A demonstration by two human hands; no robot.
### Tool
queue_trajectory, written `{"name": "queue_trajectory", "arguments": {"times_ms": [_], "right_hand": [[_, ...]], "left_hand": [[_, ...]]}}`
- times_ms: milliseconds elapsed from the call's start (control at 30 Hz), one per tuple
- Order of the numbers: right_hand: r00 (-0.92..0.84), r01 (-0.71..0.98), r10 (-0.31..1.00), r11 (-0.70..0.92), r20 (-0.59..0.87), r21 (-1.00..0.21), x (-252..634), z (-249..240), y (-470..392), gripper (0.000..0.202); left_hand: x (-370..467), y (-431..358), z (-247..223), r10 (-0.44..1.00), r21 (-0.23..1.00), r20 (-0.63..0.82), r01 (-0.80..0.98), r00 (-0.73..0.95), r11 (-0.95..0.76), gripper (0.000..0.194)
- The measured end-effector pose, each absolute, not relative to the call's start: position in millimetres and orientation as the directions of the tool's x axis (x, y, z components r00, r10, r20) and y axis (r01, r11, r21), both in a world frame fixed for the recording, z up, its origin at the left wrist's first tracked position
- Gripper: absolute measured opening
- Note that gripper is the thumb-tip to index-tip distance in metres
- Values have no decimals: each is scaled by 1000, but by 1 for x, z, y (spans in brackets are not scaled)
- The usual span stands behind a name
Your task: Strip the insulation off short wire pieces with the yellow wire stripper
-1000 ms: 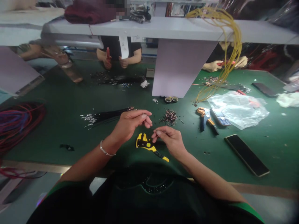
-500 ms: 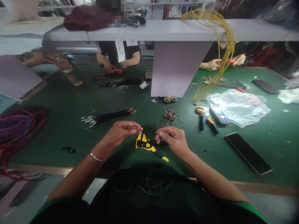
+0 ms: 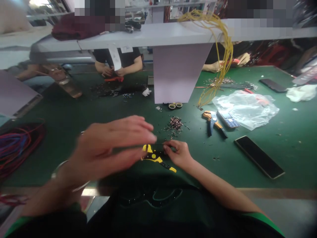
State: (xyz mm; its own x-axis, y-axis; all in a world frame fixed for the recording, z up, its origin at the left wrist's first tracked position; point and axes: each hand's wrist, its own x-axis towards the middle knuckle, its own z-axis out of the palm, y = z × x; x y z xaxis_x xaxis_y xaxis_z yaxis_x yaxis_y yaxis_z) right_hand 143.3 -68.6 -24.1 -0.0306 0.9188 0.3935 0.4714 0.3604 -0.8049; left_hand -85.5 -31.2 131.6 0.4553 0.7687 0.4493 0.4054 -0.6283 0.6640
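My left hand point(image 3: 109, 145) is raised large and blurred at the centre left, with its fingers stretched to the right and the thumb apart below them. Nothing shows between them. My right hand point(image 3: 179, 152) is pinched right of the yellow and black wire stripper point(image 3: 154, 156); a thin dark wire seems to come from its fingertips, too blurred to follow. The stripper lies on the green table between my hands, its jaws partly behind my left fingers. A pile of small terminals point(image 3: 175, 123) lies beyond my right hand.
Orange-blue pliers point(image 3: 213, 123), a keypad phone point(image 3: 228, 119), a black phone point(image 3: 259, 157) and a plastic bag point(image 3: 250, 107) lie on the right. Red and blue wires point(image 3: 18, 145) are coiled on the left. Yellow wires point(image 3: 224, 56) hang from the shelf point(image 3: 148, 34). People work across the table.
My left hand has risen closer to the camera, and its pinch has opened. It now covers where the black wire bundle lay. My right hand stays pinched, slightly lower. The view has shifted a little.
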Motion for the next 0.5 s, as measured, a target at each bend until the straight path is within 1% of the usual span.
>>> {"name": "queue_trajectory", "arguments": {"times_ms": [33, 67, 133, 200, 233, 300, 367, 433, 500], "right_hand": [[-33, 470, 920, 358, 390, -806, 144, -24, -69, 18], [-35, 469, 921, 358, 388, -807, 145, -24, -69, 18], [-38, 469, 920, 360, 389, -806, 147, -23, -69, 18], [-37, 470, 921, 359, 388, -807, 148, -22, -68, 18], [-36, 468, 923, 355, 384, -810, 149, -21, -68, 18], [-31, 430, 935, 331, 353, -840, 150, -19, -68, 17], [-24, 322, 957, 281, 289, -904, 150, -17, -68, 17], [-27, 159, 979, 202, 200, -966, 150, -16, -68, 17], [-52, -12, 992, 111, 112, -994, 151, -15, -67, 17]], "left_hand": [[-73, -21, 119, 740, 620, 435, 425, 513, -660, 13], [-60, -11, 104, 731, 593, 433, 445, 527, -672, 13], [-40, 2, 73, 713, 597, 348, 443, 608, -669, 19], [-29, 5, 46, 665, 568, 326, 423, 672, -706, 22], [-26, 3, 37, 632, 557, 322, 399, 705, -728, 25], [-25, -2, 27, 626, 550, 282, 412, 727, -726, 28], [-27, -6, 26, 655, 581, 204, 448, 728, -679, 29], [-28, -7, 29, 677, 618, 135, 473, 723, -628, 25], [-27, -6, 34, 678, 651, 105, 465, 728, -600, 20]]}}
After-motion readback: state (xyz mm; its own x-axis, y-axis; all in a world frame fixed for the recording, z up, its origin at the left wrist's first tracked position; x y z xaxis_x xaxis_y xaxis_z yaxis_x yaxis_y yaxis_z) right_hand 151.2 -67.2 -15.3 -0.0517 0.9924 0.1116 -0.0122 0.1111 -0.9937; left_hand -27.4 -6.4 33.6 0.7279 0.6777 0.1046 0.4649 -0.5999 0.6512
